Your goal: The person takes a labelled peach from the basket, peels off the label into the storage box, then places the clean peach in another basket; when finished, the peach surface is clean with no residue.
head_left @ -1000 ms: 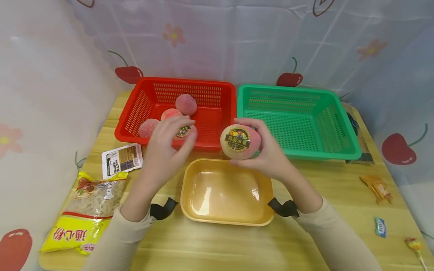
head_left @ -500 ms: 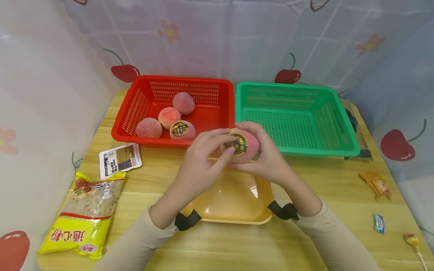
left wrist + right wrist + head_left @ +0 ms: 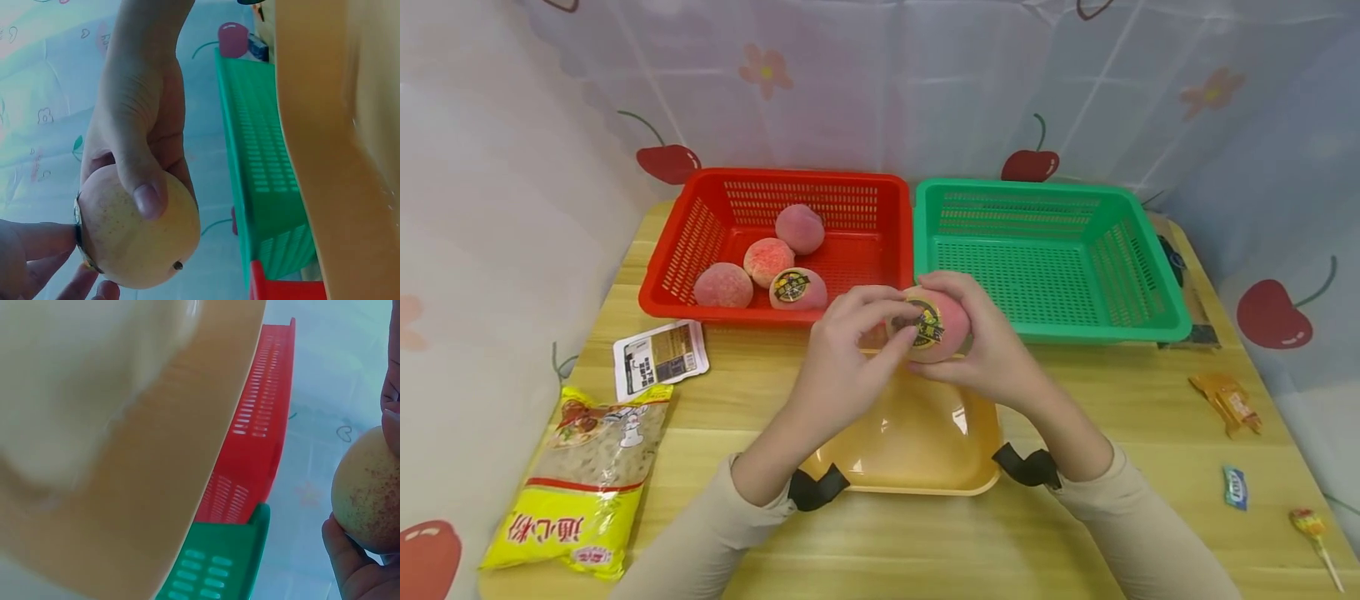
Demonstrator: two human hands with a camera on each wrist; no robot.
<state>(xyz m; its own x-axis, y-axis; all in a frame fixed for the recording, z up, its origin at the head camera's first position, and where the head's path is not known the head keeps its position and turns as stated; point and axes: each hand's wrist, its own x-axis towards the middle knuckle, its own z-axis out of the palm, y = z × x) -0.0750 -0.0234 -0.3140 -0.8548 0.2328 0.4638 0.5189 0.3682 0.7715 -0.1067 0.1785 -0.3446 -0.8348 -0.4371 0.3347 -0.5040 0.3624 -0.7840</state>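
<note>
Both hands [image 3: 992, 350] grip peach [image 3: 942, 327], fingertips [image 3: 904, 333] pinching sticker [image 3: 927, 323]

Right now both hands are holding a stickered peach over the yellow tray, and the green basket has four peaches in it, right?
Not quite: the green basket holds nothing. The four peaches lie in the red basket, as the head view shows. Both hands do hold the stickered peach over the yellow tray.

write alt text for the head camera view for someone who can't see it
Two hands hold a stickered peach above a yellow tray: the right hand grips it, the left hand picks at its sticker. Behind, a red basket holds four peaches beside a green basket.
</note>
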